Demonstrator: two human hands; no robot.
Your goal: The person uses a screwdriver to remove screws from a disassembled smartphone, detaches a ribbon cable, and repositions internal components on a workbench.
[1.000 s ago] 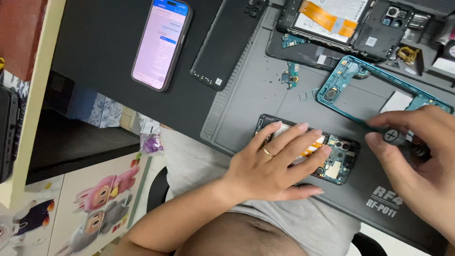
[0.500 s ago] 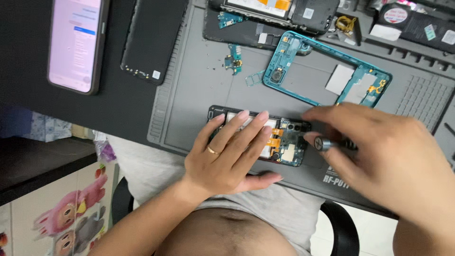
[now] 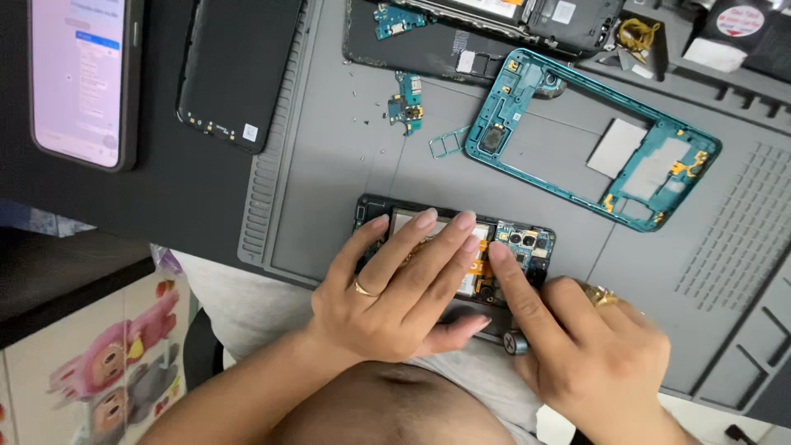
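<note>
An opened black phone lies on the grey work mat, with its circuit board and orange flex cables exposed. My left hand, a ring on one finger, lies flat over the phone's left half and holds it down, thumb along the near edge. My right hand reaches in from the right with its index fingertip pressed on the board beside the left fingertips. A small screwdriver is tucked under the right hand; only its round end shows.
A teal phone mid-frame lies on the mat beyond the phone, with a small teal board and loose screws to its left. A black back cover and a lit phone are at left. Another opened phone sits at the far edge.
My right hand has come in from the right onto the opened phone, and its index finger now presses on the board. The left hand has stayed on the phone.
</note>
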